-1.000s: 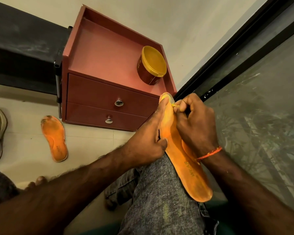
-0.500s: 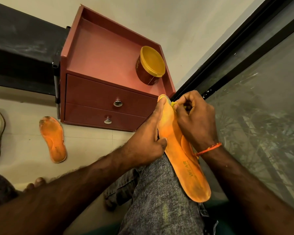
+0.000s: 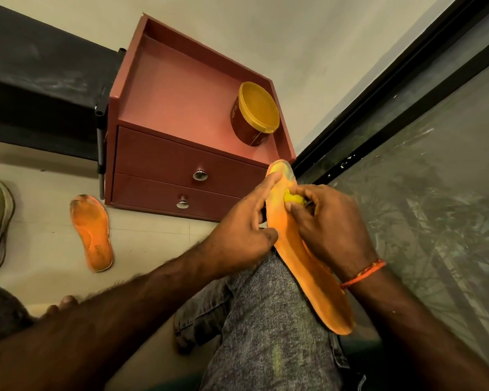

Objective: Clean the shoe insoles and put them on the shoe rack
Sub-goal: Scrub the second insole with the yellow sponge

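The orange insole (image 3: 302,258) lies propped along the person's raised knee, so its toe end faces up for scrubbing. The left hand (image 3: 244,230) grips its edge to steady it, while the right hand (image 3: 329,221) fingers pinch a small yellow scrubber (image 3: 292,197) against the toe. The second insole (image 3: 92,232) waits on the floor near the red drawer unit (image 3: 181,167), apparently still dirty.

No lettering is legible; faint marks on the floor insole (image 3: 92,232) and the tub (image 3: 253,114) stay unreadable.
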